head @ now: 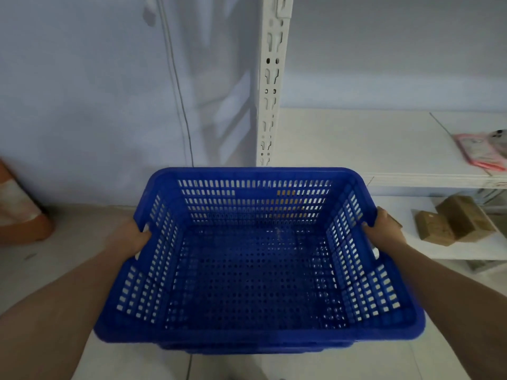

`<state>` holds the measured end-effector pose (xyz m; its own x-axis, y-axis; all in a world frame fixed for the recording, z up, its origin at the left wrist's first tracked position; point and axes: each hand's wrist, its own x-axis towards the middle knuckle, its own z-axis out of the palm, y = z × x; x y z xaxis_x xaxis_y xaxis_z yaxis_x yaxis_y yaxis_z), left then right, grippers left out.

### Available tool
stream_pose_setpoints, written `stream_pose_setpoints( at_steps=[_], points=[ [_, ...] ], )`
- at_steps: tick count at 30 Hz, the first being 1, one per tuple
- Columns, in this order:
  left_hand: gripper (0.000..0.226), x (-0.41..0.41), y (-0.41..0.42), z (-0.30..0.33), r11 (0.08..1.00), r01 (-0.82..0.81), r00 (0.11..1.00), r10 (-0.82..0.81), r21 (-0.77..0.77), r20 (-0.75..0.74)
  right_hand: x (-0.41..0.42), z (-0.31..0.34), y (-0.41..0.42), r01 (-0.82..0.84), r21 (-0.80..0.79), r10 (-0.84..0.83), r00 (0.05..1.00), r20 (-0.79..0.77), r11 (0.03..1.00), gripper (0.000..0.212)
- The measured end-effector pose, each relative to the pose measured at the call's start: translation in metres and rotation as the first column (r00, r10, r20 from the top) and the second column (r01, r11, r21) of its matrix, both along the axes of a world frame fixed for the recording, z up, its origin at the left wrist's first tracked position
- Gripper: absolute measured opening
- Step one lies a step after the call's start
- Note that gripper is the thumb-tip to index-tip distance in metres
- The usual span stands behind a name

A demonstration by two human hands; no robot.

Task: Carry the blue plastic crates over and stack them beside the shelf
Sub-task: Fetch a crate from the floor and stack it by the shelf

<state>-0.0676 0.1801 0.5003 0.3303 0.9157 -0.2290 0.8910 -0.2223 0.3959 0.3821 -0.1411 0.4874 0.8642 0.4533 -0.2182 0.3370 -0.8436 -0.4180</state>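
Observation:
An empty blue perforated plastic crate [258, 272] fills the lower middle of the head view, open side up. My left hand [134, 238] grips its left rim and handle slot. My right hand [384, 229] grips the right rim. Under the crate's near edge a second blue rim [241, 348] shows, so another crate seems to sit beneath it; whether they touch is hidden. The white shelf [384, 149] stands to the right, its slotted upright post [270, 91] just behind the crate's far edge.
A pale wall with a thin hanging cable [178, 86] is behind. An orange-and-white object [19, 212] stands on the tiled floor at far left. A pink packet [482, 150] lies on the shelf board; brown blocks [452, 220] rest on the lower board.

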Motion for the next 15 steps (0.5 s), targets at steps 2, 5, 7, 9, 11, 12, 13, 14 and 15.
stream_pose_setpoints(
  at_steps=[2, 5, 7, 9, 11, 12, 13, 14, 15],
  points=[
    [0.038, 0.003, -0.008, 0.013, 0.996, -0.022, 0.999, 0.018, -0.090, -0.037, -0.004, 0.003, -0.001, 0.010, -0.026, -0.011, 1.000, -0.022, 1.000, 0.049],
    [0.035, 0.004, -0.020, 0.031, 0.993, -0.030, 0.995, 0.018, -0.117, -0.099, -0.011, 0.013, 0.001, 0.001, -0.107, 0.000, 1.000, 0.005, 0.994, 0.049],
    [0.033, 0.001, -0.029, 0.040, 0.996, -0.027, 0.983, 0.010, -0.087, -0.181, -0.020, 0.021, 0.002, -0.025, -0.142, 0.033, 0.998, 0.052, 0.990, 0.044],
    [0.035, -0.003, -0.040, 0.045, 0.999, -0.028, 0.962, 0.017, -0.035, -0.274, -0.030, 0.027, -0.002, -0.069, -0.176, 0.089, 0.990, 0.107, 0.982, 0.042],
    [0.038, -0.005, -0.053, 0.047, 1.000, -0.022, 0.938, 0.017, -0.011, -0.346, -0.038, 0.031, -0.010, -0.135, -0.238, 0.172, 0.974, 0.144, 0.962, 0.039],
    [0.037, -0.006, -0.061, 0.046, 1.000, -0.011, 0.934, 0.006, -0.011, -0.358, -0.042, 0.034, -0.015, -0.162, -0.260, 0.208, 0.965, 0.160, 0.952, 0.038],
    [0.032, -0.007, -0.068, 0.043, 1.000, 0.008, 0.938, -0.012, -0.014, -0.347, -0.045, 0.036, -0.020, -0.178, -0.274, 0.231, 0.956, 0.178, 0.945, 0.038],
    [0.027, -0.007, -0.077, 0.043, 1.000, 0.027, 0.941, -0.031, -0.017, -0.337, -0.050, 0.040, -0.026, -0.181, -0.274, 0.236, 0.954, 0.183, 0.944, 0.038],
    [0.028, -0.008, -0.085, 0.042, 0.999, 0.049, 0.945, -0.052, -0.018, -0.322, -0.055, 0.042, -0.032, -0.179, -0.255, 0.229, 0.956, 0.184, 0.950, 0.039]
  ],
)
